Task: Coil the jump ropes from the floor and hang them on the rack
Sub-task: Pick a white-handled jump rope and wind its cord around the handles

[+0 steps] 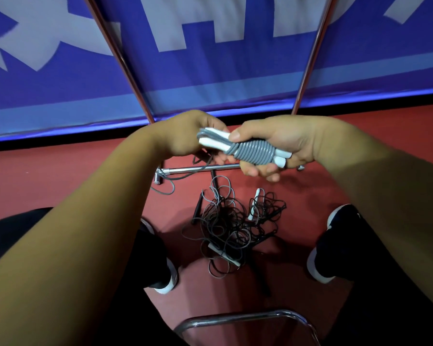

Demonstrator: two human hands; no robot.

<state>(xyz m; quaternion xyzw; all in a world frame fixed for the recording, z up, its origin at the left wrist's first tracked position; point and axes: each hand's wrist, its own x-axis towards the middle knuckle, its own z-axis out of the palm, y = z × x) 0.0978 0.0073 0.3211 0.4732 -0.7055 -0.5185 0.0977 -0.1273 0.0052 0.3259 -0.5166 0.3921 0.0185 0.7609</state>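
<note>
Head view
Floor: red sports floor (pixel 73 176), smooth and matt, edged at the back by a black strip.
Backdrop: blue banner (pixel 210 71) of stretched fabric, printed with large white lettering.
Rack: two slim metal uprights (pixel 125 66), seen slanting apart toward the top of the picture, joined low down by a chrome base bar (pixel 200 168). No rope is seen hung on the part in view.
Grey jump rope (pixel 254 152): held in the air between both hands, above the base bar. Thin rubbery cord is wound in tight, even turns round paired white handles (pixel 215 139), smooth and cylindrical, so the bundle is kept compact for hanging.
Left hand (pixel 185 136): fingers are curled round the handle ends and folded cord, by which the bundle is steadied. A loose tail (pixel 170 183) is let down from it to the floor.
Right hand (pixel 278 143): the thumb is laid on top and the fingers are cupped beneath the wound section, so the turns are kept from slipping.
Step judged: wrapping is nearly complete, with the tail yet to be taken up.
Floor pile: a tangle (pixel 233 228) of thin dark and grey cords with black and white handles lies uncoiled between the shoes (pixel 320 260).
Shoes: dark uppers with white soles, planted either side of the pile.
Chrome tube (pixel 243 318): curved and polished, at the bottom edge. Its purpose cannot be told.
</note>
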